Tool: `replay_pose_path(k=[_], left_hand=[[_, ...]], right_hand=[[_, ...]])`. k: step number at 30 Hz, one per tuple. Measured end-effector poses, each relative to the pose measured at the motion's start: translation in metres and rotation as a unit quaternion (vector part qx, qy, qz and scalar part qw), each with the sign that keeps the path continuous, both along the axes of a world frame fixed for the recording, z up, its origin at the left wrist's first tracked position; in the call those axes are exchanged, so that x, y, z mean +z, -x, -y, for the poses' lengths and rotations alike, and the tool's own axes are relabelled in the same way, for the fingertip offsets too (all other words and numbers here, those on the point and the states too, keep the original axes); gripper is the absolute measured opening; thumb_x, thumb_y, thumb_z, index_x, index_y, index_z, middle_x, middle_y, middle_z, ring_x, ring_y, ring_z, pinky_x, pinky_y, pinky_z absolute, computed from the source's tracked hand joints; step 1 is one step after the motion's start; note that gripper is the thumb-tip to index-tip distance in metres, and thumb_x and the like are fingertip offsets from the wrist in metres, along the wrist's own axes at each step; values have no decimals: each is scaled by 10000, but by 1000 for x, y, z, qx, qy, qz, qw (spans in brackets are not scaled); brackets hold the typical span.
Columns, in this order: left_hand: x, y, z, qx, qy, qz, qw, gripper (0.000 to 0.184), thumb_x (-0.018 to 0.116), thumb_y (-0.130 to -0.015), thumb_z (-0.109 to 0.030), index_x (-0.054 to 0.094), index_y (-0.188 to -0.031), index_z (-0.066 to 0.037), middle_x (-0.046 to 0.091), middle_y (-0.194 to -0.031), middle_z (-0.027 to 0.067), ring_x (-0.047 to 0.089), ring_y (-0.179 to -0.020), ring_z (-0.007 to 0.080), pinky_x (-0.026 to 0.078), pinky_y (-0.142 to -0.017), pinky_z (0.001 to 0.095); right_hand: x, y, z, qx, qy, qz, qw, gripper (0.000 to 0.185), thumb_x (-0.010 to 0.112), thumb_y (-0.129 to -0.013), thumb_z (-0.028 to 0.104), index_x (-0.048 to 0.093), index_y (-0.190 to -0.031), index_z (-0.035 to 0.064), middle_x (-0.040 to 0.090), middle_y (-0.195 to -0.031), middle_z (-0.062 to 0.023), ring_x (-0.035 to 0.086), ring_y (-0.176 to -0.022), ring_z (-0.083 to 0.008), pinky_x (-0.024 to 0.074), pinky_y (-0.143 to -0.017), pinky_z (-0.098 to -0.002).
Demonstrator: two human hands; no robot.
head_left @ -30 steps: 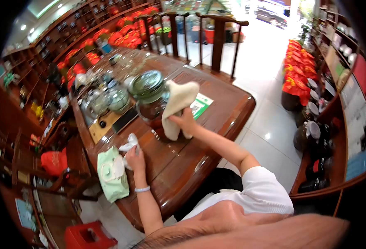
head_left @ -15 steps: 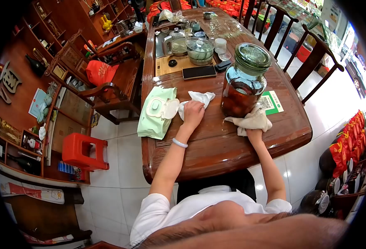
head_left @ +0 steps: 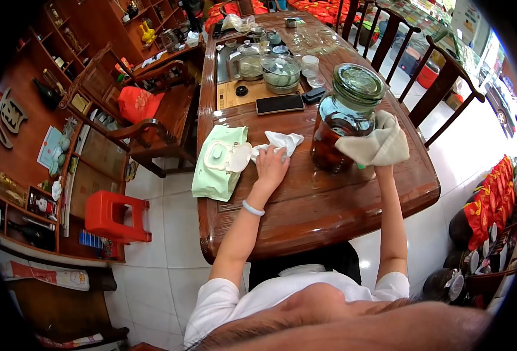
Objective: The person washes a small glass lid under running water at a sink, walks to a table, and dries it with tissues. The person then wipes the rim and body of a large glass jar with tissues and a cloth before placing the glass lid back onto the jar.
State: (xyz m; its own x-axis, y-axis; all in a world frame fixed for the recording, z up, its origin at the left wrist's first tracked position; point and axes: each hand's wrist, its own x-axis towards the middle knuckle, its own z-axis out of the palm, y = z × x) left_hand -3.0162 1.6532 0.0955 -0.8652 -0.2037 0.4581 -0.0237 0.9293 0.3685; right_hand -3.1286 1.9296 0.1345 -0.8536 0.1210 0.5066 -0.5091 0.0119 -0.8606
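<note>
A beige cloth point(head_left: 381, 143) is draped over my right hand point(head_left: 382, 169). The cloth hides most of the fingers, which hold it against the right side of a large glass jar point(head_left: 343, 126) of dark liquid with round dark pieces inside. The jar stands upright, its glass lid on. My left hand point(head_left: 272, 167) lies on the table with fingers somewhat spread, their tips touching a crumpled white wipe point(head_left: 285, 141). Left of it is a green pack of wipes point(head_left: 217, 181) with its flap raised.
The polished wooden table point(head_left: 305, 205) also bears a black phone point(head_left: 279, 104), a glass pot point(head_left: 281, 73), a kettle point(head_left: 250, 63) and small cups. Dark wooden chairs point(head_left: 387, 44) line the right side. A red stool point(head_left: 118, 216) stands on the floor at left.
My right hand has lifted the cloth from the table beside the jar's base up against its side. My left hand has drawn back slightly, its fingers spreading on the wipe.
</note>
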Motion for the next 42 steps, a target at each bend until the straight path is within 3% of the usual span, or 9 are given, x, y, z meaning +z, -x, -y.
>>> replay_pose_path(k=[4,7,9,15,17,21,34,38,42], left_hand=[[-14,6,9,-35,-14,-26,999,247,621,-700,-166,623,-929,-74,528,-1041,132,456,-979,312,407,-822,387],[-19,9,9,-48,-24,-42,998,229,610,-703,-135,619,-918,-56,521,-1056,146,454,-983,319,396,-847,378],[-20,12,10,-52,-23,-56,997,226,609,-702,-130,618,-914,-52,520,-1057,148,455,-980,320,396,-847,377],[-17,11,10,-88,-19,-93,992,226,622,-681,-122,619,-890,-39,521,-1062,140,446,-1006,306,363,-857,394],[-11,9,9,-68,3,-133,989,203,627,-657,-118,620,-849,-54,517,-1038,117,432,-998,276,323,-853,402],[-8,8,9,-46,20,-145,988,207,637,-647,-127,628,-843,-59,522,-1035,106,432,-989,270,322,-837,410],[-12,4,4,-78,-24,-23,996,295,647,-666,-166,619,-928,-35,531,-1066,137,453,-982,291,386,-860,373],[-16,5,5,-88,-44,-26,995,290,638,-679,-162,610,-932,-25,523,-1079,144,443,-1019,296,380,-875,366],[-17,7,4,-97,-50,-33,993,291,631,-687,-157,596,-940,-17,515,-1092,145,439,-1032,299,379,-879,367]], right_hand=[[-17,19,15,48,-53,-121,990,349,451,-849,184,430,-1145,1,473,-1116,-113,431,-1046,-212,348,-888,-313],[-86,30,6,46,170,85,981,394,367,-906,291,410,-1171,2,460,-1132,-76,433,-1035,-191,349,-899,-302],[-96,21,-10,48,-73,305,948,427,355,-890,307,421,-1154,-22,483,-1087,-103,462,-964,-187,385,-827,-297],[-5,35,-1,29,216,254,942,464,376,-880,385,416,-1196,49,462,-1143,-64,451,-1012,-174,374,-853,-302],[-1,75,-12,147,176,124,966,393,392,-873,300,450,-1170,49,480,-1124,-42,443,-1018,-141,374,-852,-281],[30,101,-3,207,31,237,949,354,441,-838,280,516,-1071,25,549,-978,-55,504,-908,-143,407,-764,-274],[-37,23,-13,71,82,333,937,305,483,-804,289,541,-931,19,555,-775,-60,530,-652,-149,439,-556,-286],[-19,13,-34,34,-15,281,959,319,527,-756,254,537,-901,-29,545,-758,-57,519,-645,-147,419,-548,-277],[5,6,-41,121,-362,287,879,381,579,-698,262,540,-836,-91,560,-750,-98,542,-657,-167,430,-542,-295]])
